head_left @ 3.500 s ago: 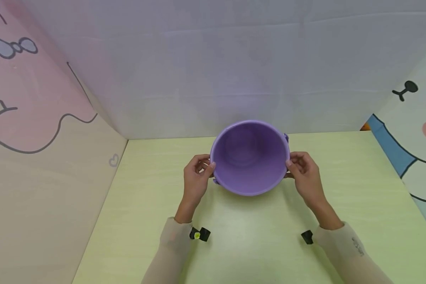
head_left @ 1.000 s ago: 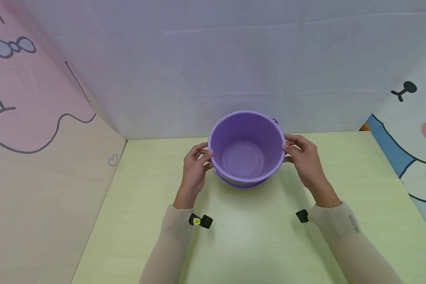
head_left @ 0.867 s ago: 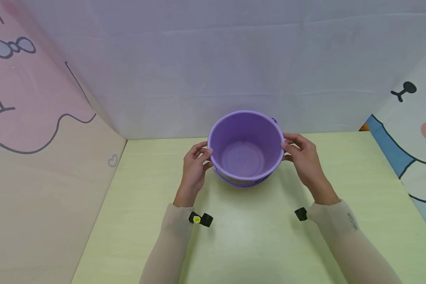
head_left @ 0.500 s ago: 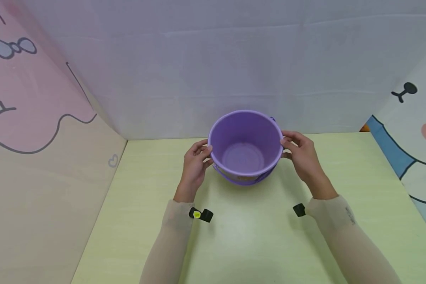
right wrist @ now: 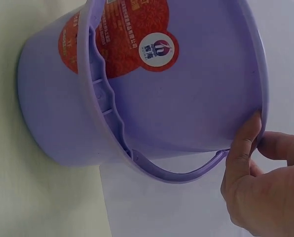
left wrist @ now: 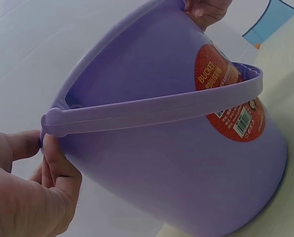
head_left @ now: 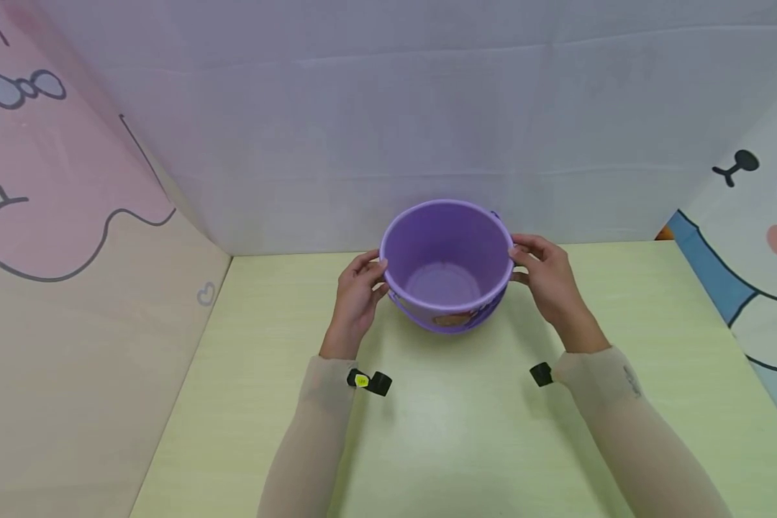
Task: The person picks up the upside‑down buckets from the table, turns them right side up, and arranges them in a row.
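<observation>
A purple plastic bucket [head_left: 447,252] stands near the back of the table, its mouth facing up and toward me. My left hand [head_left: 356,298] pinches its rim on the left, thumb on the rim and fingers below, beside a handle joint in the left wrist view. The right hand [head_left: 550,284] pinches the rim on the right in the same way. Its purple handle [left wrist: 162,109] hangs down along the front wall. A red label [right wrist: 122,39] is stuck on that wall. Nothing lies inside the bucket as the head view shows it.
Under the bucket is a pale yellow-green table [head_left: 453,432]. A pale sheet [head_left: 362,122] rises behind it. Cartoon-printed panels border the left [head_left: 71,324] and the right [head_left: 764,252]. A small black camera [head_left: 380,383] sits at the left sleeve.
The bucket has tipped back toward upright, so more of its front wall and label shows. Both hands have moved slightly farther away with it, still holding the rim.
</observation>
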The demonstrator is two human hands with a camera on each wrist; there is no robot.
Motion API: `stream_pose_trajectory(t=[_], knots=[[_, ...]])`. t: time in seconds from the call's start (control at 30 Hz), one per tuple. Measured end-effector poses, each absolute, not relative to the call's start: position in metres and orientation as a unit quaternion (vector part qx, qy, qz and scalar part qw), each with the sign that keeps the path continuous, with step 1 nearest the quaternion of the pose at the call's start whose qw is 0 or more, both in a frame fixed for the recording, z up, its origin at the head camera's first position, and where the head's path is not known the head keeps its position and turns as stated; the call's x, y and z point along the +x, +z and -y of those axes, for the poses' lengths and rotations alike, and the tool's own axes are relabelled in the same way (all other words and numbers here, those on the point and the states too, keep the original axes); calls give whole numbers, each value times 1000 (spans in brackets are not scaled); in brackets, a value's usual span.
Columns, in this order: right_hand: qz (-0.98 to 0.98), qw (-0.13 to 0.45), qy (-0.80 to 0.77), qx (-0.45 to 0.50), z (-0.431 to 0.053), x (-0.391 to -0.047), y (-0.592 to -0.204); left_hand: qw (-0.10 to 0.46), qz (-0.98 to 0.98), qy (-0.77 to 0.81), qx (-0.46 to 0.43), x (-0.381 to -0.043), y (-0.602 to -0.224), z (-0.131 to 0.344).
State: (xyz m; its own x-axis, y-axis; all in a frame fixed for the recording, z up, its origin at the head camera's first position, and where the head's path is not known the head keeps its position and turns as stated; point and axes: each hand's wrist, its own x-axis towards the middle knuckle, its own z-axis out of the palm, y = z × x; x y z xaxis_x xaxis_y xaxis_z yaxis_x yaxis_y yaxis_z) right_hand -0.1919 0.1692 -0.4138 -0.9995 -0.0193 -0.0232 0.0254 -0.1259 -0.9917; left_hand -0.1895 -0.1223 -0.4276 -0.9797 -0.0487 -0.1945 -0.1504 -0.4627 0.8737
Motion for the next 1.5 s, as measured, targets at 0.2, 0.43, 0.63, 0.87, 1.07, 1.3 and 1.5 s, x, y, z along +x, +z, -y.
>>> stream_pose_trajectory(t=[0.2,0.43,0.63,0.87,1.07,1.3,1.5], knots=[[-657,25,-753,12,-170,-195,-414,31,-514,851,-102,-193,-428,120],[-649,28,-760,14,-170,-197,-414,32,-513,852,-103,-195,-426,119],[-646,28,-763,12,-170,-198,-413,34,-513,852,-100,-196,-427,120],[-633,32,-773,13,-169,-199,-413,38,-509,854,-100,-196,-427,120],[-631,38,-774,17,-169,-200,-414,41,-508,854,-103,-197,-427,120],[-640,43,-767,17,-172,-201,-418,45,-501,858,-108,-199,-428,120],[-656,41,-754,16,-178,-196,-423,53,-505,854,-112,-196,-433,120]])
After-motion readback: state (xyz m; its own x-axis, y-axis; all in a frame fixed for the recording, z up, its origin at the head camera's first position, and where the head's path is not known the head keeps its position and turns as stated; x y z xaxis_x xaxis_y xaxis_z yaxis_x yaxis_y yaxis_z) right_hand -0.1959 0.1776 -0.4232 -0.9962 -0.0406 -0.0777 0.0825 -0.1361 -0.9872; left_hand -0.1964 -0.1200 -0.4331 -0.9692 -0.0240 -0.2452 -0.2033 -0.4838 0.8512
